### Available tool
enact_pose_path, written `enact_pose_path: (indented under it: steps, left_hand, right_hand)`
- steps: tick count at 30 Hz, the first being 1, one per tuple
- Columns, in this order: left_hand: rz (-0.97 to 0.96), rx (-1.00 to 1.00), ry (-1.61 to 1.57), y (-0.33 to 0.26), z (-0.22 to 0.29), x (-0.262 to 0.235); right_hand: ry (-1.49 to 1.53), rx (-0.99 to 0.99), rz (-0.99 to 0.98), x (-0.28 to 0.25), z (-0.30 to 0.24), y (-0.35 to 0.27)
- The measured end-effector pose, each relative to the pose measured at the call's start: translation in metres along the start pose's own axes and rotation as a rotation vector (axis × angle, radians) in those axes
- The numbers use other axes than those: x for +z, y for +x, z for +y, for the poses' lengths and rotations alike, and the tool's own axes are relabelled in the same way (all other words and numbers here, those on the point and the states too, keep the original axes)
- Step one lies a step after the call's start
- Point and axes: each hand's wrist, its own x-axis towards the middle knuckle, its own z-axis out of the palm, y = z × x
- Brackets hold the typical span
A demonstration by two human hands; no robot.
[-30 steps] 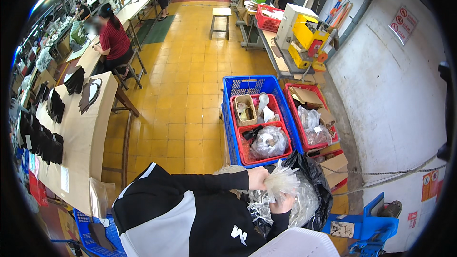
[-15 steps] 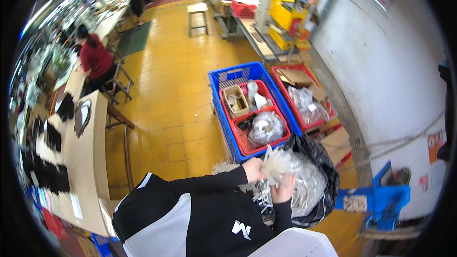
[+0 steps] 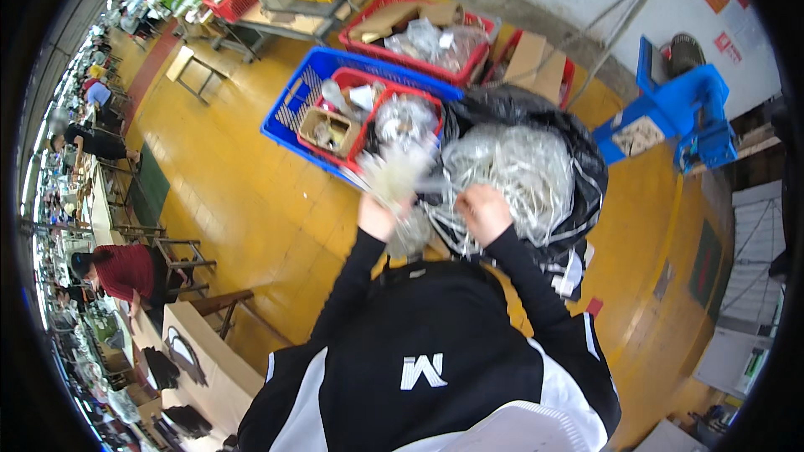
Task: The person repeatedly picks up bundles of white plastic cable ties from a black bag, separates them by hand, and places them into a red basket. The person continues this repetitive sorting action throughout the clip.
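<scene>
My left hand (image 3: 381, 216) is closed round the lower end of a bundle of whitish translucent plastic strips (image 3: 392, 172), whose loose ends fan upward, blurred by motion. To its right, my right hand (image 3: 484, 213) is closed, its fingertips pinching what looks like a thin clear plastic strip; blur hides most of it. Just beyond the right hand, a black plastic bag (image 3: 593, 169) gapes, full of tangled clear strips (image 3: 523, 169). A clear plastic clump (image 3: 408, 236) shows below and between my hands.
Beyond my hands stands a blue crate (image 3: 281, 109) holding red baskets, with a red crate (image 3: 400, 59) of plastic bags behind it. A blue machine (image 3: 670, 105) is at right. A person in red (image 3: 126, 274) sits by a brown-covered table (image 3: 209, 351) at left.
My view has swung to the right. My hands, earlier together at the bundle, are now apart: the left holds the bundle, the right sits beside the bag's near edge.
</scene>
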Motion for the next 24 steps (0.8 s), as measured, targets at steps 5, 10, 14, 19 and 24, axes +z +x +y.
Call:
enact_pose_path:
  steps: [5,10,14,19,24]
  left_hand:
    - [0.171,-0.191,-0.437,0.011,0.017,-0.032]
    - [0.154,-0.181,-0.386,0.006,0.023,-0.031]
    - [0.180,-0.171,-0.350,-0.001,0.024,-0.032]
    - [0.232,-0.213,-0.383,-0.015,0.020,-0.036]
    - [0.219,-0.243,-0.395,-0.020,0.019,-0.028]
  right_hand:
    - [0.293,0.387,0.087,0.005,0.025,-0.018]
    - [0.153,0.317,0.049,0.054,0.054,-0.029]
    - [0.165,0.476,0.298,0.037,0.080,-0.019]
    - [-0.069,0.780,0.201,0.010,0.130,-0.040]
    - [-0.231,1.064,-0.311,0.043,0.131,-0.046]
